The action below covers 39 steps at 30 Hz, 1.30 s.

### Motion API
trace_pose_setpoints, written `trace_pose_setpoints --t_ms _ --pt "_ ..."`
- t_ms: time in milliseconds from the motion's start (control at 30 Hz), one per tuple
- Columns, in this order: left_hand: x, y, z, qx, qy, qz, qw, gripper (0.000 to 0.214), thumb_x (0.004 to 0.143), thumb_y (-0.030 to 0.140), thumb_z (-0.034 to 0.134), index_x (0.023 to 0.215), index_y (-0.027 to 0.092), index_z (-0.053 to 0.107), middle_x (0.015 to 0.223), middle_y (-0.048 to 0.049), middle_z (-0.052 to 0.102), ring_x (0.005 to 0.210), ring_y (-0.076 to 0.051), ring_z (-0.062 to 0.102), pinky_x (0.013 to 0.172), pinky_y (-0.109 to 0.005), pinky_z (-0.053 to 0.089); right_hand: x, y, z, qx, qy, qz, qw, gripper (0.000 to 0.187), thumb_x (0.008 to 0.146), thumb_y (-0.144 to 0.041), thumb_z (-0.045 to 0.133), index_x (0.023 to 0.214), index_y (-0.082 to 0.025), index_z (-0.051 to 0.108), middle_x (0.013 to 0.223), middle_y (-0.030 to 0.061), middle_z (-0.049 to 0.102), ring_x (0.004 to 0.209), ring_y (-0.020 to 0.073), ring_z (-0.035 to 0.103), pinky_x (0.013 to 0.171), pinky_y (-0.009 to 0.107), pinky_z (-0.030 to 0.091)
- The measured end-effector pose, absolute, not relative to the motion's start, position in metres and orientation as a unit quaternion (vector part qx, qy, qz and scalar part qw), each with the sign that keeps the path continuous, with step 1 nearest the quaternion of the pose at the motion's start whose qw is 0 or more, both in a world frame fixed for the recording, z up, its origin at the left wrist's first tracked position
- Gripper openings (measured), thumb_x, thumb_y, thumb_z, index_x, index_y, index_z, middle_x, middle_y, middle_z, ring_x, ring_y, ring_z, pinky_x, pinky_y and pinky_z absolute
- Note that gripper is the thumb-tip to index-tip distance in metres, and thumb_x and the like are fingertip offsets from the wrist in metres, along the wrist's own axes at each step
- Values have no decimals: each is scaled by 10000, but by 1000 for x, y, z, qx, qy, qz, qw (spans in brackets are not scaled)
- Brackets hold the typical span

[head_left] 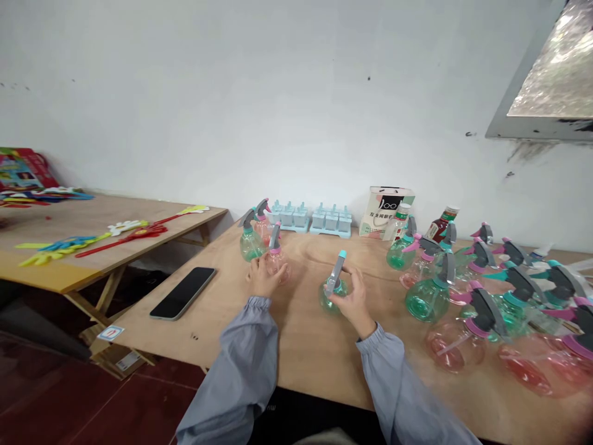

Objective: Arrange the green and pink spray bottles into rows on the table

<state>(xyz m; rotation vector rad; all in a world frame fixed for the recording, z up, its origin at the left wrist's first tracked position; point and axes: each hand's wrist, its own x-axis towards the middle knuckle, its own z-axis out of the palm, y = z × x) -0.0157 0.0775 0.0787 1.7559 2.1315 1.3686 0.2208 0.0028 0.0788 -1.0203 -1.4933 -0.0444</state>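
My left hand [264,279] is closed round the lower body of a pink spray bottle [278,258] with a grey trigger head, which stands upright on the wooden table. Just behind it stand a green spray bottle [251,245] and a second pink spray bottle [263,226]. In front of me, my right hand [354,298] grips another green spray bottle [328,301] at its neck, thumb near the collar. Its grey head has a teal nozzle turned toward the wall. Some of my right fingers are hidden behind that bottle.
Several pink and green spray bottles [428,300] crowd the table's right side. Two pale blue ice-pop moulds [330,222], a white printed bag [377,213] and a brown bottle [441,226] stand along the wall. A phone [183,293] lies at left. Colourful hand-shaped toys [139,232] lie on another table.
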Motion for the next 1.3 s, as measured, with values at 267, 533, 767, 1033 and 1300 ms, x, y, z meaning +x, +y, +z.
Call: trace_pose_setpoints --t_ms 267,533,767,1033,1300 --pt "-18 80 77 573 682 453 33 650 788 485 719 1351 206 550 1280 -135 587 1225 -301 603 1056 -459 456 225 3 79 -457 -634 -23 624 680 661 -456 799 1248 -223 547 1207 106 639 1160 318 590 1016 516 458" --pt "-20 83 72 580 668 465 28 657 774 485 728 1339 190 564 1241 -129 593 1192 -301 614 1048 -447 470 230 5 79 -469 -597 -48 649 622 705 -442 779 1235 -230 534 1161 104 644 1105 309 609 967 514 476" --pt "-20 86 69 578 660 479 34 640 763 474 736 1325 222 563 1239 -123 594 1200 -304 609 1033 -456 485 233 5 72 -456 -578 -123 665 596 720 -480 765 1199 -249 494 1085 75 583 1023 298 579 931 536 465" --pt "-20 84 70 585 658 472 33 634 783 477 718 1338 214 560 1241 -135 594 1202 -315 612 1018 -464 493 240 7 69 -471 -567 -137 662 709 693 -554 771 1250 -238 466 1149 109 558 1110 329 548 996 565 417" --pt "-18 81 74 593 660 459 44 661 778 468 723 1359 207 544 1252 -133 585 1204 -312 609 1036 -460 480 253 16 74 -511 -548 -102 654 620 719 -544 748 1198 -203 551 1109 108 632 1062 311 587 981 522 425"
